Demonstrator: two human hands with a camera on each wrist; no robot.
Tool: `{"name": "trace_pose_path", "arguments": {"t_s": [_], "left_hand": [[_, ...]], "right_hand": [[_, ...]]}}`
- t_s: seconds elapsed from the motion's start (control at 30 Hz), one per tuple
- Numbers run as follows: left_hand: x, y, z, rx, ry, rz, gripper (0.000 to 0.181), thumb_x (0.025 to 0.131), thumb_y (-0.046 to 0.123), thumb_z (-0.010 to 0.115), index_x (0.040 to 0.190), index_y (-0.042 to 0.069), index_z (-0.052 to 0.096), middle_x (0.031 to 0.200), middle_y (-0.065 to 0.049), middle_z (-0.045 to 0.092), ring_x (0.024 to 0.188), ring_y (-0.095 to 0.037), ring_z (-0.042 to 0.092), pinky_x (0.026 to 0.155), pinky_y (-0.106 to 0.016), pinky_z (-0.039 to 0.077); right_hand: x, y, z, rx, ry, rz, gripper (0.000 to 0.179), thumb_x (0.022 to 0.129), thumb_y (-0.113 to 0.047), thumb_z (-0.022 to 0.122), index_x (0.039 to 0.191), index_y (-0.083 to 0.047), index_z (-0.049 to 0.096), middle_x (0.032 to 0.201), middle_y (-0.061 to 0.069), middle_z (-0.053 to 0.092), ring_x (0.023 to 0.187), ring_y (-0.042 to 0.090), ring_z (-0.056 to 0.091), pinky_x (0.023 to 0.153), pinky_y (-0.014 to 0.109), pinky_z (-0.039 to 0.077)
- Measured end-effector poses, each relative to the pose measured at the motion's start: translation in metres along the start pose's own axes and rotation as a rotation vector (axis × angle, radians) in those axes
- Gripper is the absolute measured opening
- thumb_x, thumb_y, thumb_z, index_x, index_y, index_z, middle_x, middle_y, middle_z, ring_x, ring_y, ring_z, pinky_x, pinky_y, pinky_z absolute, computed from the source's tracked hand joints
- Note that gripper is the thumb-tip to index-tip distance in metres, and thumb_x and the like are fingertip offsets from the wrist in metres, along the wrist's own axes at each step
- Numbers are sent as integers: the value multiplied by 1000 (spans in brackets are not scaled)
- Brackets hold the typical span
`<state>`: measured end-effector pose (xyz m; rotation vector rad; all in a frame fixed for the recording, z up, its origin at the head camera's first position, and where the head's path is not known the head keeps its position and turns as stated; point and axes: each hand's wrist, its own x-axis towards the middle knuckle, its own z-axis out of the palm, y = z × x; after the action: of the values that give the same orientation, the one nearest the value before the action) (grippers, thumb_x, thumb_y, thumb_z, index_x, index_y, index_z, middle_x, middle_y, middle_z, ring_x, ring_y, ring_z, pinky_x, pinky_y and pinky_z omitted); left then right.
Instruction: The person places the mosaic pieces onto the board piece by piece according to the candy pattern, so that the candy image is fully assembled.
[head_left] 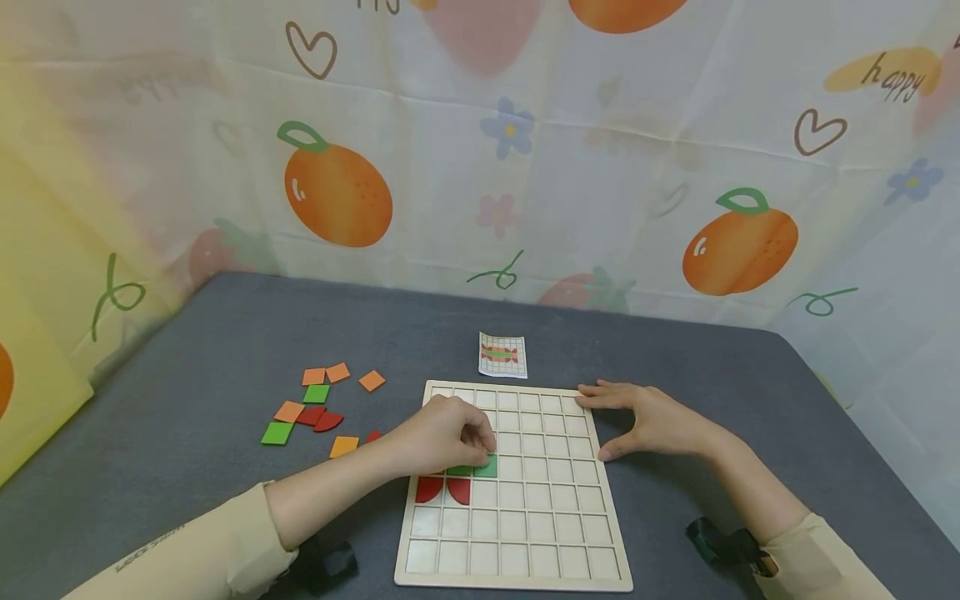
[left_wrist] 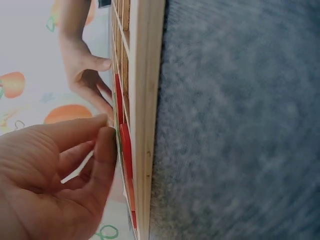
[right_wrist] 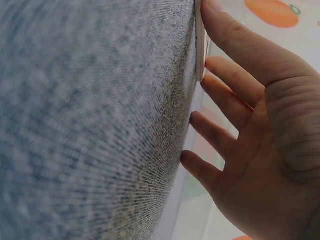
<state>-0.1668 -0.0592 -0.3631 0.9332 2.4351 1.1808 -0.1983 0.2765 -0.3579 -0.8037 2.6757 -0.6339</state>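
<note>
A pale wooden grid board lies flat on the table. My left hand reaches over its left part, thumb and finger pinched at a green square tile in a middle-row cell. In the left wrist view, the left hand has its fingertips right at the tile surface. Beside that tile is another green tile, partly covered by the hand. Two red rounded tiles fill cells one row nearer. My right hand is spread at the board's right edge, thumb and fingertips touching the rim.
Loose tiles are scattered left of the board: orange squares, green squares and red rounded pieces. Past the board's far edge lies a small pattern card. A printed curtain hangs behind the dark table.
</note>
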Motion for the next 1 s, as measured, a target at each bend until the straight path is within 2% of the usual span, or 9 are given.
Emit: {"name": "trace_pose_path", "arguments": {"t_s": [0.23,0.5,0.77,1.0], "left_hand": [[-1,7,-14,8,32,9,6,85,5,70,88,9,73,75,3,68,68,-2,57,66,-19,50],[-15,3,-49,30,94,-68,9,88,7,69,95,7,73,80,-1,70,70,-10,60,64,-24,50],[-39,-16,-94,113,169,-156,12,90,12,70,101,11,73,91,-1,72,80,-13,65,76,-30,54],[-60,-38,-125,127,195,-242,17,90,18,70,105,11,73,98,-5,74,87,-18,68,74,-30,53]], "right_hand": [[0,-1,-1,4,-1,2,83,71,-53,81,143,-22,54,156,2,45,150,38,29,112,69,27],[-2,-2,-1,-5,2,-12,82,72,-55,80,142,-21,54,155,4,46,148,41,31,111,70,28],[-2,-4,-1,1,2,3,81,72,-54,81,142,-21,55,155,3,46,149,40,31,111,70,27],[-1,-2,-1,5,0,8,83,71,-54,81,142,-21,54,155,3,45,149,39,30,112,69,27]]}}
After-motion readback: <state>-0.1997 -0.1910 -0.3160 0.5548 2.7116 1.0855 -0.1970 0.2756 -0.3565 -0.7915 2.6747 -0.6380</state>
